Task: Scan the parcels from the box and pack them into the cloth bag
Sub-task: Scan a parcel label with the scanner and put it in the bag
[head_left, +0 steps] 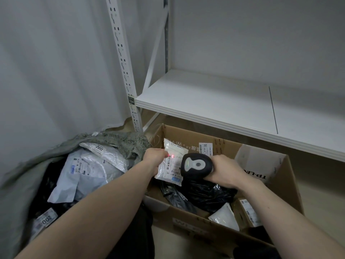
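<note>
Leftmost, at about eight o'clock in the head view, the cloth bag [119, 141] lies open, its grey-green rim slumped against the pale curtain [56, 62]. Inside it sit several packed parcels: a grey mailer [74, 176] with a printed label, a silvery one [104, 156] marked 2011 above it, and a dark parcel [44, 219] near seven o'clock bearing a label that reads 200.

Toward the centre, the left hand [154, 160] pinches the left edge of a white parcel [171, 163], held over the near-left corner of the cardboard box [280, 176]. A red scan dot glows on the parcel's barcode label just beside the fingers.

Right of that, at roughly four o'clock from the parcel, the right hand [222, 171] is wrapped round the grip of a black scanner [196, 166], whose head faces the white parcel and nearly touches its right edge.

Below both hands the box holds a crumpled black plastic parcel [209, 197], a small white one [224, 217] at five o'clock and a brown labelled carton [249, 214] beside it against the right wall.

Above, from twelve to three o'clock, a white shelf [214, 101] on a slotted metal upright [123, 58] overhangs the far side of the box.
</note>
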